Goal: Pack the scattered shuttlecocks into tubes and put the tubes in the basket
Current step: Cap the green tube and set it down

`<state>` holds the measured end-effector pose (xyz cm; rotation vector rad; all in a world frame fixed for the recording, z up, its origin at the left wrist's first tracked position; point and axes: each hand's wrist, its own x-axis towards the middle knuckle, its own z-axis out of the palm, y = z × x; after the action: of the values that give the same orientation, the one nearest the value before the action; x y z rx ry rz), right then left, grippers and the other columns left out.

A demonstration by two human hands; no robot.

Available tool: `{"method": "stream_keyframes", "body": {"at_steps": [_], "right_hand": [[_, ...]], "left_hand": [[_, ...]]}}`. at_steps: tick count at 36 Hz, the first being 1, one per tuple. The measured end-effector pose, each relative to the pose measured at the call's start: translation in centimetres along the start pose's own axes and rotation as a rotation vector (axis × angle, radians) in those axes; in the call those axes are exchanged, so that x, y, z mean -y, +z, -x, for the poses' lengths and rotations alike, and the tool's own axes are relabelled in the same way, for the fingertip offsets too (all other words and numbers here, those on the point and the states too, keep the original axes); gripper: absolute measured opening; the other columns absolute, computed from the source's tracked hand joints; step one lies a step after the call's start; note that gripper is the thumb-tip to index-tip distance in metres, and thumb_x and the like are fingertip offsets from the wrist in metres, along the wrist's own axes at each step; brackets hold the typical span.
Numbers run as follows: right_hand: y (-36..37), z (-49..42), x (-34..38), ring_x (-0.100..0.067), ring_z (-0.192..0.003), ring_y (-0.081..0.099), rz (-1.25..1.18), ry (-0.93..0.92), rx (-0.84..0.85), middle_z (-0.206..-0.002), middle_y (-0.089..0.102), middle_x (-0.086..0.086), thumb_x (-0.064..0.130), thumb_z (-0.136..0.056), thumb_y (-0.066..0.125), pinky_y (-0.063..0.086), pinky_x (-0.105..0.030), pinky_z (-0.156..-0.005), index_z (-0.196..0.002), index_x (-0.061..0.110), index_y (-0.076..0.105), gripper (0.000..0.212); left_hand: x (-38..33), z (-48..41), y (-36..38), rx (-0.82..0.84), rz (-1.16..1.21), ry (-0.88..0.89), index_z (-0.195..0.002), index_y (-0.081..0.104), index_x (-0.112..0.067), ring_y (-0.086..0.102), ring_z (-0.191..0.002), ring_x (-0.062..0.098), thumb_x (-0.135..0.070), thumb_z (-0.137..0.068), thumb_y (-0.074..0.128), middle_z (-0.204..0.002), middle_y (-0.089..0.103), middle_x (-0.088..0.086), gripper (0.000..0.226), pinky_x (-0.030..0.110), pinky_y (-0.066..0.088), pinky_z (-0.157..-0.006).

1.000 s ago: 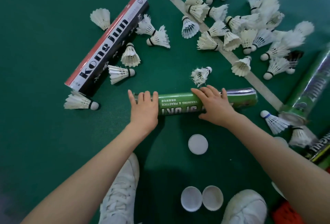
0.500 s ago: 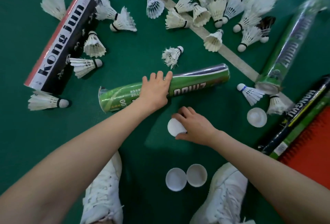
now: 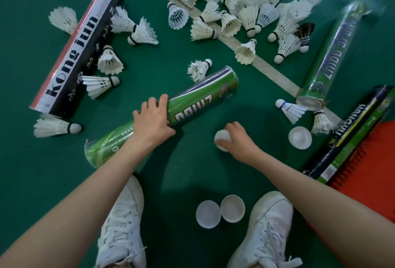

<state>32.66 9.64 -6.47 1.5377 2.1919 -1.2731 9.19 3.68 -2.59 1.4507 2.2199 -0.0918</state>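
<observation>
A green shuttlecock tube point(image 3: 198, 101) lies slanted on the green floor, its far end raised toward the upper right. My left hand point(image 3: 152, 118) grips it around the middle. My right hand point(image 3: 236, 139) pinches a white round tube cap point(image 3: 222, 138) just right of the tube. Several white shuttlecocks point(image 3: 235, 6) lie scattered across the top, one frayed shuttlecock point(image 3: 198, 68) just above the tube. An orange basket point(image 3: 367, 171) shows at the right edge.
A black, white and red tube point(image 3: 74, 53) lies at left, another green tube point(image 3: 333, 53) at upper right, two dark tubes point(image 3: 350, 133) beside the basket. Loose caps point(image 3: 220, 210) lie between my white shoes point(image 3: 121, 225), another cap point(image 3: 299, 137) at right. A white court line point(image 3: 267, 71) crosses diagonally.
My right hand left the green tube and picked up the white cap from the floor. My left hand slid to the tube's middle and swung its far end up.
</observation>
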Motion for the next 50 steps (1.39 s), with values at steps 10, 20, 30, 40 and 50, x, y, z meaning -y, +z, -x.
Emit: {"method": "stream_keyframes", "body": {"at_steps": [10, 20, 30, 40, 50], "right_hand": [[-8.7, -4.7, 1.9, -0.023, -0.094, 0.051, -0.820, 0.192, -0.584, -0.102, 0.049, -0.001, 0.020, -0.096, 0.043, 0.045, -0.034, -0.075, -0.114, 0.020, 0.038, 0.019], [-9.5, -4.2, 5.7, -0.011, -0.099, 0.063, -0.943, -0.129, -0.257, -0.108, 0.070, 0.006, 0.055, -0.096, 0.025, 0.046, -0.036, -0.094, -0.110, 0.041, 0.064, 0.044], [-9.6, -3.8, 6.7, 0.000, -0.130, 0.041, -0.662, -0.263, -0.337, -0.138, 0.051, 0.013, 0.067, -0.087, 0.032, 0.031, -0.026, -0.111, -0.131, 0.044, 0.050, 0.052], [-10.1, -5.0, 8.1, -0.025, -0.071, 0.056, -0.470, -0.273, -0.414, -0.097, 0.062, -0.026, 0.068, -0.083, 0.045, 0.053, -0.044, -0.077, -0.131, 0.039, 0.048, 0.057], [-9.2, -6.1, 9.3, 0.020, -0.110, 0.045, -0.590, -0.226, -0.463, -0.129, 0.056, 0.018, 0.043, -0.099, 0.042, 0.034, -0.001, -0.093, -0.136, 0.020, 0.052, 0.044]], "left_hand": [[0.3, 1.4, -0.1, -0.051, 0.024, 0.067, -0.142, 0.025, -0.024, 0.041, -0.110, 0.024, -0.039, -0.067, 0.075, -0.119, 0.041, 0.004, 0.092, 0.043, 0.035, -0.095], [0.5, 1.6, -1.0, -0.096, 0.100, 0.066, -0.142, 0.030, -0.028, 0.044, -0.109, 0.024, -0.041, -0.063, 0.075, -0.116, 0.043, 0.001, 0.093, 0.041, 0.035, -0.093], [0.7, 2.2, -2.6, -0.100, 0.196, 0.058, -0.140, 0.034, -0.032, 0.049, -0.105, 0.022, -0.040, -0.061, 0.077, -0.114, 0.045, -0.004, 0.090, 0.039, 0.039, -0.088], [0.4, 2.0, -2.8, -0.136, 0.242, 0.018, -0.140, 0.034, -0.032, 0.047, -0.095, 0.018, -0.036, -0.062, 0.076, -0.112, 0.045, -0.006, 0.089, 0.036, 0.037, -0.082], [1.2, 1.3, -2.2, -0.101, 0.275, -0.022, -0.136, 0.034, -0.035, 0.044, -0.089, 0.015, -0.036, -0.059, 0.076, -0.105, 0.041, -0.010, 0.088, 0.032, 0.033, -0.074]]}}
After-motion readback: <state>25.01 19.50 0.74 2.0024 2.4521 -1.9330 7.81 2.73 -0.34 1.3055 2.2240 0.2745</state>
